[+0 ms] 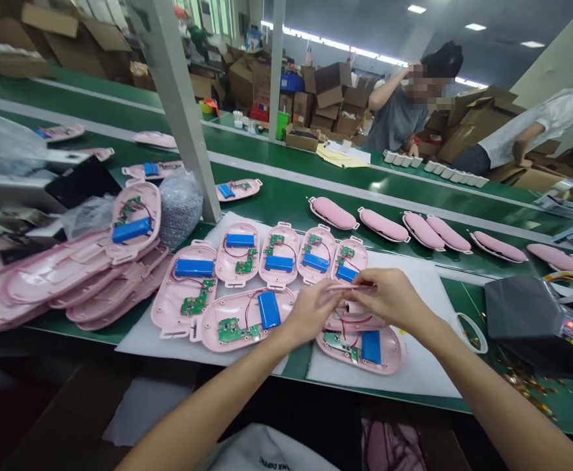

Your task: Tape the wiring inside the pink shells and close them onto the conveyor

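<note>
My left hand and my right hand meet over the right part of the work area, their fingers closed on a thin pink piece between them. Below them, red wires run over a pink shell partly hidden by the hands. Nearer me lies an open pink shell with a green board and a blue battery. To the left, another open shell holds a blue battery and a board. Behind, several similar open shells stand in a row on white foam sheets.
Stacked pink shells fill the left side, beside a metal post. Closed pink cases lie on the green conveyor. A dark tape dispenser stands at right. Two people are across the table.
</note>
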A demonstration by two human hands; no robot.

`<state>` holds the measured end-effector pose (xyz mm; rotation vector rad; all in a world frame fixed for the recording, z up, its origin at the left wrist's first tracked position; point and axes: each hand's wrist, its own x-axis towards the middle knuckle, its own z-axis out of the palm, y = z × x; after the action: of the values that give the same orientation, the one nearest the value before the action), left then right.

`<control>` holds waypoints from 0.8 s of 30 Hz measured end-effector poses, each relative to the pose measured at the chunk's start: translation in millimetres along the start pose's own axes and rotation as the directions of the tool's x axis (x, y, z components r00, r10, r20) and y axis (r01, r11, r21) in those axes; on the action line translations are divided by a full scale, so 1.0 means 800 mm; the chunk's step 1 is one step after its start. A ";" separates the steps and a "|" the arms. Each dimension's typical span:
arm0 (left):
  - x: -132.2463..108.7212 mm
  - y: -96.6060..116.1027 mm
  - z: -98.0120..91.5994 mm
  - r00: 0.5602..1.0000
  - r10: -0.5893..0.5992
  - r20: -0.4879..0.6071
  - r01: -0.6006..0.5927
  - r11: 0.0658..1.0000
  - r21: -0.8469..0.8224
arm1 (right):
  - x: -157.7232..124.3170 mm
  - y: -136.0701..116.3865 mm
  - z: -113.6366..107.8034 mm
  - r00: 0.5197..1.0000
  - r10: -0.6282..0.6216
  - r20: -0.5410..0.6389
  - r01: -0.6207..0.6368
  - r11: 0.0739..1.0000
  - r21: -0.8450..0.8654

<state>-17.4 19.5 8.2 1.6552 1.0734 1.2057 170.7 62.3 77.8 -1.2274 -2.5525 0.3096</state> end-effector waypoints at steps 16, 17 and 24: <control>0.218 0.054 -0.198 0.958 -0.250 0.142 -0.026 0.418 0.908 | -0.104 0.046 0.085 0.987 0.045 -0.153 -0.060 0.994 -0.093; 0.247 0.043 -0.225 0.960 -0.276 0.040 0.066 0.367 0.928 | -0.080 0.043 0.069 0.978 0.075 -0.194 -0.091 0.993 -0.078; 0.319 -0.033 -0.374 0.849 -0.421 -0.318 0.417 0.167 0.893 | 0.267 -0.033 0.050 0.956 0.288 -0.052 -0.281 0.953 0.111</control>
<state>-264.8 305.1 121.3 1.8806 2.3732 0.0141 10.5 211.0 84.1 -1.5394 -2.2704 0.4464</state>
